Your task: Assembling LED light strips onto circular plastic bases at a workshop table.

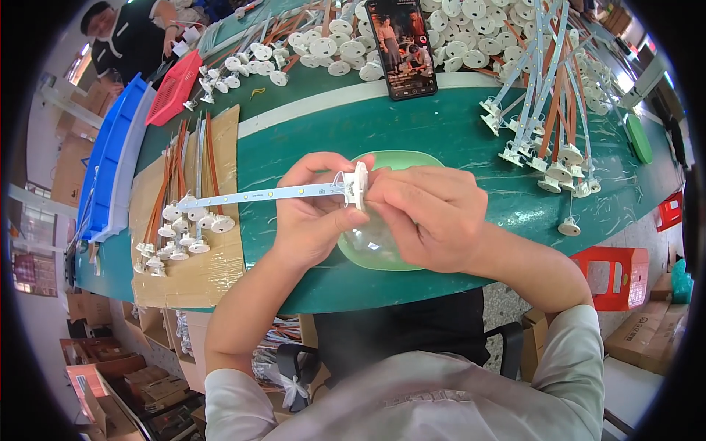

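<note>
My left hand (312, 213) grips a long pale LED strip (257, 195) near its right end, where a white plastic cap (359, 185) sits. The strip sticks out to the left, level with the green table (441, 132). My right hand (430, 209) pinches the white cap and thin wires from the right. Both hands hover over a light green bowl (397, 158) that holds a clear plastic bag.
Finished strips with white caps (180, 220) lie on cardboard (198, 272) at the left. More strips (548, 117) and loose white caps (346, 48) cover the far table. A phone (401, 45) stands ahead. Blue tray (110, 162), red basket (175, 87), another person (129, 37) far left.
</note>
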The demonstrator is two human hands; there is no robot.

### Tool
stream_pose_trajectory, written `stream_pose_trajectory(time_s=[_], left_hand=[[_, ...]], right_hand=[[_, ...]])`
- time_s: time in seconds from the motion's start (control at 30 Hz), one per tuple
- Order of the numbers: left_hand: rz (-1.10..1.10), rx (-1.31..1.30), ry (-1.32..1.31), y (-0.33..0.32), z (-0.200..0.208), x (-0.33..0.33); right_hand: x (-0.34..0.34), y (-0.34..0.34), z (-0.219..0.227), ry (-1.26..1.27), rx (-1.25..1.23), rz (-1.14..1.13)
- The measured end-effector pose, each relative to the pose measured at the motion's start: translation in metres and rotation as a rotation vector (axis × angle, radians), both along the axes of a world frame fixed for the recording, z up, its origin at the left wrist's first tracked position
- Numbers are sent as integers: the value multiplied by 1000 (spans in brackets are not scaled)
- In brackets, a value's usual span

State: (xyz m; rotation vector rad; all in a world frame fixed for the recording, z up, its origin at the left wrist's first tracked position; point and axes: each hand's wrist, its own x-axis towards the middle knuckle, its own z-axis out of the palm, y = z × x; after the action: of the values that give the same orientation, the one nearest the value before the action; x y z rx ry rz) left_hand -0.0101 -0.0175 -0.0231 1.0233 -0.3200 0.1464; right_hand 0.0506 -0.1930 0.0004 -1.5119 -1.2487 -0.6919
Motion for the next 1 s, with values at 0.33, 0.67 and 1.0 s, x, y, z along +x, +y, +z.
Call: stream_pose_trajectory(time_s=[0.33,0.67,1.0], left_hand=[[-31,33,-53,6,4,3],[-6,156,-144,12,1,5],[-16,191,-133,12,6,3]], right_hand=[[2,0,-2,3,39,46],[4,-3,-1,-1,-28,39],[5,-5,1,55,-21,42]])
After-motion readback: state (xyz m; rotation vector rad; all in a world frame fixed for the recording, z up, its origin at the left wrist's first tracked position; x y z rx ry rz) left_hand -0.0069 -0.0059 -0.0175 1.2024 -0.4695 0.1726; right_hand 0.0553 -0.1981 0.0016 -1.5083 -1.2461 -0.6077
